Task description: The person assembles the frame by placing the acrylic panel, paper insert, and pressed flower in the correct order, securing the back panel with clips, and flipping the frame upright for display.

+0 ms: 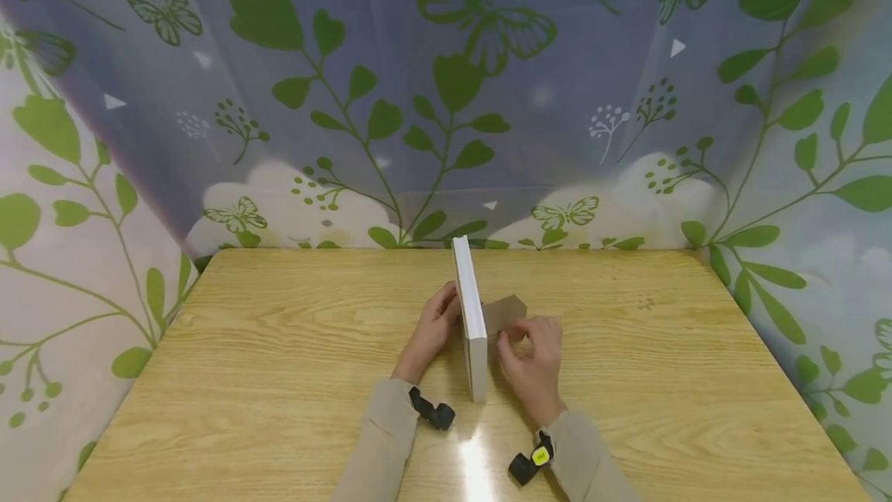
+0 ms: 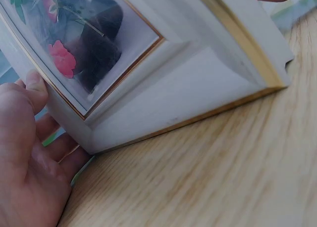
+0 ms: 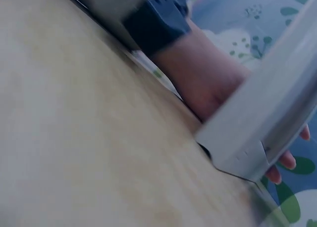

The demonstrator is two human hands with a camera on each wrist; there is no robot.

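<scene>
A white picture frame (image 1: 474,308) stands upright on the table, edge-on in the head view. Its glass front (image 2: 99,44) faces left, with pink flowers behind it and gold trim along the border. My left hand (image 1: 433,325) grips the frame's far side edge, thumb on the front and fingers reaching behind. On the back, a brown stand flap (image 1: 507,311) sticks out to the right. My right hand (image 1: 535,355) pinches the flap's near edge between thumb and forefinger. In the right wrist view only the left hand (image 3: 208,73) shows, partly hidden by the frame.
The wooden table (image 1: 279,362) runs out to both sides of the frame. A patterned cloth (image 1: 334,138) with leaves and butterflies hangs behind it and at both sides. Black wrist cameras (image 1: 433,411) are strapped to both wrists.
</scene>
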